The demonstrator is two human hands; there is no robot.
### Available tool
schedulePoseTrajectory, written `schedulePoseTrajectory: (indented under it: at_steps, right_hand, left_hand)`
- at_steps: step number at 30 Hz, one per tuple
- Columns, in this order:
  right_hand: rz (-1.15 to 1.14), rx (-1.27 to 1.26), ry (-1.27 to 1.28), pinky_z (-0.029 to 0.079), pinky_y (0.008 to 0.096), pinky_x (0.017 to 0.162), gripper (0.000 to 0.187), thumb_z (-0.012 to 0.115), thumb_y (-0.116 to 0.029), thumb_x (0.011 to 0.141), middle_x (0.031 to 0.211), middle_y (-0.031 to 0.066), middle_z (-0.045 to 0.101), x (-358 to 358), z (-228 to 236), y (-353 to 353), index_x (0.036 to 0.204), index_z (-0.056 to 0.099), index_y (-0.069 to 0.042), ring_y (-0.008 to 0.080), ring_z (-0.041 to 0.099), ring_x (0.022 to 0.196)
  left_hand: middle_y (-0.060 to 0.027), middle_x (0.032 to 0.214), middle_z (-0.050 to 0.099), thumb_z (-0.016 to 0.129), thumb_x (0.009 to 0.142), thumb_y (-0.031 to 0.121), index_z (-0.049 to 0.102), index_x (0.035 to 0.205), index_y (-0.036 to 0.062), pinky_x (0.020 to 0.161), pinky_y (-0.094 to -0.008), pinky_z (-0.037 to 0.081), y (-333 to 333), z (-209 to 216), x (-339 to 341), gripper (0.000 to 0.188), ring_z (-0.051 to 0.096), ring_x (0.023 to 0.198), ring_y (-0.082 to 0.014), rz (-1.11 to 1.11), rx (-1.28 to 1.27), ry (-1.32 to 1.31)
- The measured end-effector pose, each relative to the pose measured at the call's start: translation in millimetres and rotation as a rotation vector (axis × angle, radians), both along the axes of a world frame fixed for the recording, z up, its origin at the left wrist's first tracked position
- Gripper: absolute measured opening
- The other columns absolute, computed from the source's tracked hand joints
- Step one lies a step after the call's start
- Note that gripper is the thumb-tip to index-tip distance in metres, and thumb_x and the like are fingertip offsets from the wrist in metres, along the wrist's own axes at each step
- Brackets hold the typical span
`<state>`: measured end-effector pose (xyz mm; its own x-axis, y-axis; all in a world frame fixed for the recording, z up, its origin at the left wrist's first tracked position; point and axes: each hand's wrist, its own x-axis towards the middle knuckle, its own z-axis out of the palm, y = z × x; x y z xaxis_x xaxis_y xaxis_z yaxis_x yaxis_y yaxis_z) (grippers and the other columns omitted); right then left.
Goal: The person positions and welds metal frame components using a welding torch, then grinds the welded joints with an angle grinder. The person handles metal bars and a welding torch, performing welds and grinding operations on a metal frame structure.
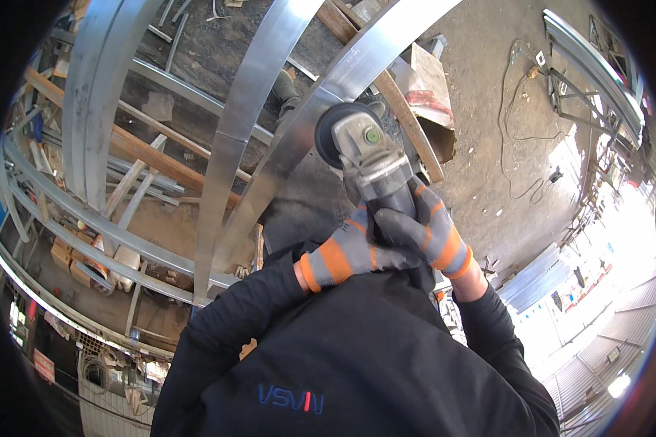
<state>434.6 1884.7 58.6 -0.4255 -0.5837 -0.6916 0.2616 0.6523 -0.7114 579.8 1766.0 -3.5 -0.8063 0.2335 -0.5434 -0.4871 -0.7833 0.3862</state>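
Both my hands, in grey and orange striped gloves, are closed around an angle grinder (375, 167). My left hand (350, 251) wraps the body from the left, its fingers partly hidden beneath the tool. On the right side, my right hand (434, 229) grips the dark body just behind the metal gear head. The grinder's dark round disc (333, 135) lies against or just over a shiny curved metal beam (299, 124); contact cannot be made out exactly. A second curved metal beam (229, 146) runs beside it on the left.
More curved metal beams (91, 102) stand at the left. Wooden planks (408, 124) cross under and beside the work. A torn cardboard box (426, 95) lies on the floor right of the beam. Further right, a cable (503, 124) trails over the floor near a metal frame (598, 80).
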Motion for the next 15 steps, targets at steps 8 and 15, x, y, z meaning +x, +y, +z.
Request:
schedulePoseTrajectory:
  at_steps: [8,15]
  right_hand:
    - [0.422,-0.120,0.403,0.059,0.0448,0.091,0.060,0.089,-0.028,0.094,0.113,0.0236,0.073,-5,-1,-1,0.141,0.067,0.001,0.0348,0.075,0.104]
    - [0.556,-0.134,0.595,0.060,0.0428,0.096,0.045,0.084,-0.008,0.090,0.131,0.0265,0.066,-11,8,-21,0.134,0.077,-0.011,0.0387,0.073,0.114]
  left_hand:
    - [-0.0131,0.155,0.061,0.103,0.077,0.014,0.039,0.165,0.0063,0.117,-0.0424,0.054,-7,-8,1,0.109,0.064,0.141,-0.0267,-0.082,-0.098,0.105]
    - [-0.0125,0.159,0.057,0.100,0.080,0.012,0.032,0.170,0.0080,0.120,-0.0429,0.052,-29,-3,-7,0.112,0.058,0.148,-0.0274,-0.127,0.104,-0.018]
